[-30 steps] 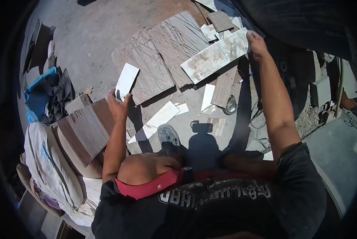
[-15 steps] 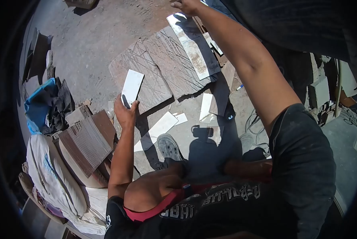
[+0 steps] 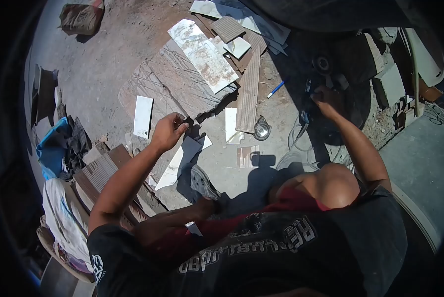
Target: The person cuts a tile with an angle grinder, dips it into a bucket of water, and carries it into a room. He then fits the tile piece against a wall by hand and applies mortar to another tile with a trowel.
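Observation:
My left hand (image 3: pixel 168 131) hovers over the near edge of a scored, cracked stone slab (image 3: pixel 155 91). Its fingers are loosely bent, thumb apart, and nothing shows between them. A small white tile piece (image 3: pixel 143 117) lies to its left, at the slab's left side. Below the hand is a longer white tile offcut (image 3: pixel 175 166), partly in shadow. On the right, my right hand (image 3: pixel 327 101) is at a power tool with a blue body (image 3: pixel 304 117), in deep shadow. Its fingertips are too dark to show whether they grip it.
A stained white tile strip (image 3: pixel 204 57) lies across the slab. Beyond are ribbed tile pieces (image 3: pixel 249 91), a blue pen (image 3: pixel 275 89) and a round shiny object (image 3: pixel 262 129). A cable (image 3: pixel 296 143) coils near my knee. Stacked tiles (image 3: pixel 100 171) stand left; rubble (image 3: pixel 390 94) lies right.
My left hand has let go of the small white tile piece and moved right. My right hand has come down from the far tile strip to the tool on the right. The view has shifted.

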Demonstrator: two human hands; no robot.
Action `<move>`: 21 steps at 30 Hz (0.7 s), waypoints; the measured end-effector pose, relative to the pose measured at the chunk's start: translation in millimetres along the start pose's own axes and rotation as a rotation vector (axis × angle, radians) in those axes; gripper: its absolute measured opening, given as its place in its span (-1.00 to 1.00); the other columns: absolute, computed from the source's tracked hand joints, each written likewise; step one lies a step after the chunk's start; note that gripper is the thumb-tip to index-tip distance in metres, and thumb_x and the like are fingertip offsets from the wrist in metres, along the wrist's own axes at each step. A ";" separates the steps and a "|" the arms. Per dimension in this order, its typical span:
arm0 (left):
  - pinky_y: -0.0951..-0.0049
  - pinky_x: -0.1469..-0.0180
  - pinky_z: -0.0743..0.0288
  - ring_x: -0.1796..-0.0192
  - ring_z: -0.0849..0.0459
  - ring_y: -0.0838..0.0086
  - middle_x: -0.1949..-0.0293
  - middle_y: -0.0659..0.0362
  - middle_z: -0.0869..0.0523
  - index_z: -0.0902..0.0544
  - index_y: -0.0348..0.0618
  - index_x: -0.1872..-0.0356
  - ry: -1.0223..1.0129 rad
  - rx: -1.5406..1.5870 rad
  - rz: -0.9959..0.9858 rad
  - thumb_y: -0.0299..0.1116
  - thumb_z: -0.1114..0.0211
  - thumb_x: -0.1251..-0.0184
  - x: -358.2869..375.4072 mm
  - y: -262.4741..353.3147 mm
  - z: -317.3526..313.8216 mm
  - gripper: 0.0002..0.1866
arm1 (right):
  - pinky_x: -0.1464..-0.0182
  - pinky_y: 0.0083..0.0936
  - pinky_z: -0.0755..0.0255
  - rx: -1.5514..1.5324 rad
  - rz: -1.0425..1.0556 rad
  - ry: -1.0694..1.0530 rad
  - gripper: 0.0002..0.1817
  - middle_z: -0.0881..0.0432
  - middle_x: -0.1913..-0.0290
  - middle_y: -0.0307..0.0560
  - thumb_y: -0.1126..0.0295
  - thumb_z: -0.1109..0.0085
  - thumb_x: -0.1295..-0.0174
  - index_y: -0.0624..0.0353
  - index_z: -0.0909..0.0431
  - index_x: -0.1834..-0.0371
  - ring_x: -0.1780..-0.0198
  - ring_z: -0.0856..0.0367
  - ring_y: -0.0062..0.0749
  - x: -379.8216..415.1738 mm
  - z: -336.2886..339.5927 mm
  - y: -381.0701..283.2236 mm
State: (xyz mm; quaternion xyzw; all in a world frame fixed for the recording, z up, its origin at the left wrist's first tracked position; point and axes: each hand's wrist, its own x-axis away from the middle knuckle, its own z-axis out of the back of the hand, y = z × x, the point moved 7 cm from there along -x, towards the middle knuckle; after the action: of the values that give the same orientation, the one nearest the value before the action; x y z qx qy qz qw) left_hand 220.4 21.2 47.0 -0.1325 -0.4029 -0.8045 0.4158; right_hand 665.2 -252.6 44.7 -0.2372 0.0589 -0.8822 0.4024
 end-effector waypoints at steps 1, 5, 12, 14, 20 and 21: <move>0.20 0.02 -0.55 0.16 -0.72 0.12 0.24 -0.04 -0.75 -0.61 -0.25 0.12 -0.064 0.086 0.096 -0.21 -0.38 -0.25 -14.1 10.3 -9.5 -0.67 | -0.09 -0.21 -0.49 0.013 -0.037 0.141 -0.40 -0.68 0.09 0.22 -0.03 -0.32 -0.15 0.29 -0.57 -0.04 0.00 -0.66 0.09 5.0 -9.6 23.9; 0.23 0.14 -0.55 0.29 -0.73 0.17 0.36 -0.02 -0.75 -0.64 -0.26 0.30 0.195 0.027 0.116 -0.12 -0.37 -0.25 -66.9 59.1 -25.5 -0.65 | -0.22 -0.15 -0.46 -0.114 -0.345 0.237 -0.16 -0.62 -0.10 0.29 -0.13 -0.41 0.01 0.31 -0.48 -0.20 -0.19 -0.58 0.13 6.8 -36.7 54.1; 0.31 0.11 -0.54 0.25 -0.72 0.22 0.35 -0.01 -0.74 -0.66 -0.26 0.26 0.247 0.428 0.102 -0.14 -0.34 -0.25 -48.6 117.0 -113.7 -0.67 | -0.22 -0.18 -0.44 -0.148 -0.467 0.355 -0.02 -0.57 -0.17 0.36 -0.02 -0.51 0.08 0.42 -0.33 -0.31 -0.22 -0.55 0.14 -12.8 -77.1 46.7; 0.36 0.08 -0.52 0.21 -0.69 0.33 0.31 0.06 -0.73 -0.66 -0.26 0.22 0.181 0.504 0.053 -0.20 -0.33 -0.25 -29.5 140.1 -130.4 -0.71 | -0.21 -0.17 -0.44 -0.164 -0.379 0.431 -0.05 -0.60 -0.14 0.34 0.01 -0.50 0.05 0.43 -0.34 -0.31 -0.18 -0.59 0.12 -16.2 -82.9 58.0; 0.40 0.03 -0.53 0.15 -0.67 0.39 0.18 0.06 -0.70 -0.59 -0.31 0.03 -0.040 0.730 0.004 -0.16 -0.41 -0.24 -15.2 161.2 -198.5 -0.56 | 0.05 -0.48 -0.53 -1.395 -0.528 -0.375 -0.44 -0.69 0.13 -0.10 0.14 -0.43 -0.08 0.29 -0.54 -0.05 0.14 -0.68 -0.42 13.1 -168.9 78.6; 0.40 0.02 -0.53 0.13 -0.67 0.37 0.13 0.04 -0.69 -0.57 -0.32 -0.02 -0.118 0.807 0.016 -0.12 -0.44 -0.20 -16.2 164.3 -216.3 -0.48 | 0.06 -0.49 -0.52 -1.369 -0.450 -0.359 -0.48 -0.68 0.16 -0.11 0.17 -0.43 -0.07 0.26 -0.57 -0.03 0.15 -0.66 -0.48 21.3 -152.6 69.4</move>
State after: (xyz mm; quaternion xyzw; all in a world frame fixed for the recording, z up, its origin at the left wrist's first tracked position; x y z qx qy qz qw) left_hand 384.2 -188.0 -11.9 -0.0078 -0.7082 -0.5696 0.4171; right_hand 629.4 -328.0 -102.2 -0.5817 0.4790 -0.6570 -0.0227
